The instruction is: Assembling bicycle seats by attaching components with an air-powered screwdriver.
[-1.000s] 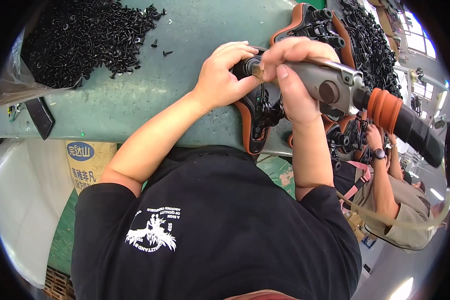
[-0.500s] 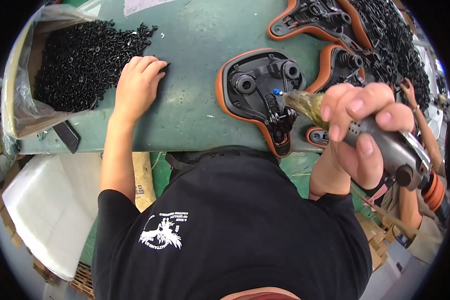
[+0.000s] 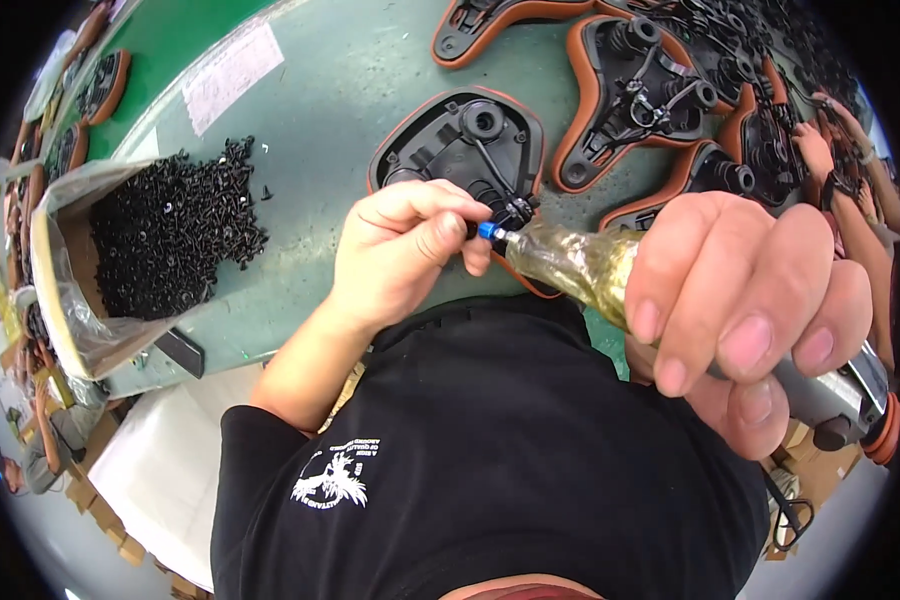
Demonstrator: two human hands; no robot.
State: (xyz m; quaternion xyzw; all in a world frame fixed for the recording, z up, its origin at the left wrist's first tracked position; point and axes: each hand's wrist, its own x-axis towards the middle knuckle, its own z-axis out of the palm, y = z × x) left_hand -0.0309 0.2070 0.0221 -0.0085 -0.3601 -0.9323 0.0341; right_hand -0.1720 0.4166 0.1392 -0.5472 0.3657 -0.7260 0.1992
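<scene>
My right hand (image 3: 745, 300) is wrapped round a grey pneumatic screwdriver (image 3: 570, 262) with yellowish tape round its nose. The tool points left, its small blue bit tip (image 3: 489, 231) in front of my left hand (image 3: 395, 250). Thumb and forefinger of that hand pinch a small black screw (image 3: 472, 230), mostly hidden by the fingertips, against the bit tip. Behind both hands an orange-edged black bicycle saddle (image 3: 435, 125) lies underside up on the green table (image 3: 330, 120); my left hand and the tool cover its nearer part.
At the left, a plastic-lined carton (image 3: 60, 290) lies on its side, black screws (image 3: 160, 240) spilling from it. A dark phone-like slab (image 3: 180, 352) lies nearby. More upturned saddles (image 3: 635, 95) crowd the right, where other people's hands (image 3: 815, 150) work. A paper sheet (image 3: 232, 80) lies farther back.
My left hand has left the screw pile and moved right to the screwdriver's tip, now pinching a screw. The view has shifted, so the saddles and carton appear displaced.
</scene>
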